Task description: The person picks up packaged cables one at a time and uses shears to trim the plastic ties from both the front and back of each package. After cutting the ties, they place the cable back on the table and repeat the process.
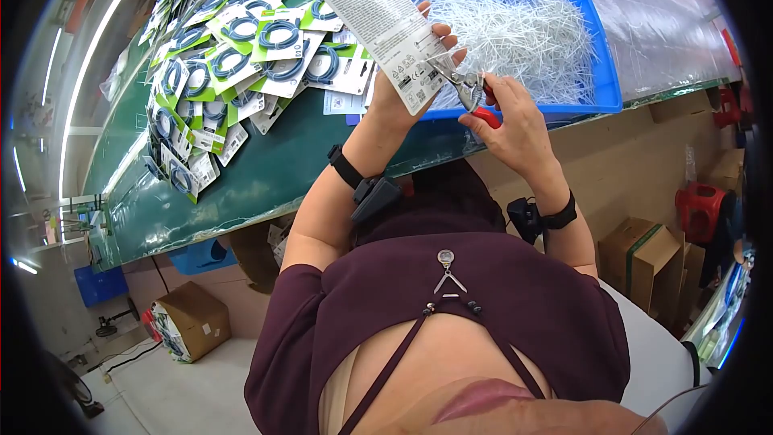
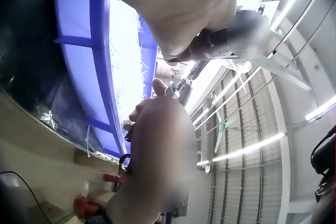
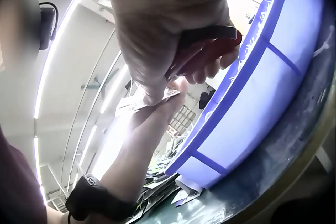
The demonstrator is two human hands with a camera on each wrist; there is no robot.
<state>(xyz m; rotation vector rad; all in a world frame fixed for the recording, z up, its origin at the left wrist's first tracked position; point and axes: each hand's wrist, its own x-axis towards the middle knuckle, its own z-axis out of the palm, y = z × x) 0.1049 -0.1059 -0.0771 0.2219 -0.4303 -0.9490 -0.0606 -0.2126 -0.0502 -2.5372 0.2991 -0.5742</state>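
Observation:
In the head view the left hand (image 1: 394,97) holds a printed card (image 1: 382,32) upright, its text side toward the camera, fingers behind its right edge. The right hand (image 1: 515,125) grips pliers-like cutters with red handles (image 1: 486,117); their metal head (image 1: 465,89) is at the card's lower right part, by a thin white strip. The right wrist view shows the right hand (image 3: 173,35) curled round the red handles (image 3: 202,56), beside the card (image 3: 147,101). What lies on the card's far side is hidden in the head view.
A blue tray (image 1: 608,72) of thin white strips (image 1: 523,40) stands behind the hands. Many carded coiled cables (image 1: 278,36) are heaped at the left on the green table (image 1: 241,209). Cardboard boxes (image 1: 644,262) and a red object (image 1: 699,213) are below, right.

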